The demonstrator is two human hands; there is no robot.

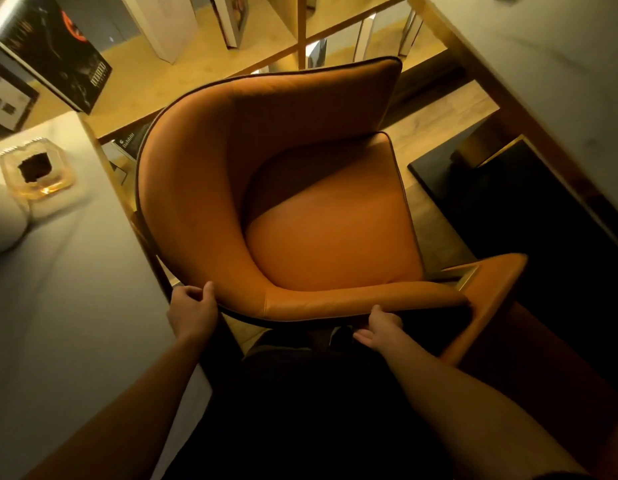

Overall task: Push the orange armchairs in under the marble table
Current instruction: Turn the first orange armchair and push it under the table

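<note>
While we look down, our left hand (193, 308) grips the orange armchair (300, 202) backrest rim at its left corner; right hand (382, 329) curls on the rim's underside, apparently gripping. Chair sits btwn a pale marble surface (68, 289) w/ glass ashtray (37, 174) and the marble table (543, 64) far right.

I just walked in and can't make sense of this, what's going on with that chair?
A person is holding an orange armchair by the rim of its curved back, seen from above. The left hand grips the rim at the corner, and the right hand holds the rim's lower edge. A pale marble table lies at the left, with a glass ashtray on it. A second orange chair's arm shows at right.
</note>
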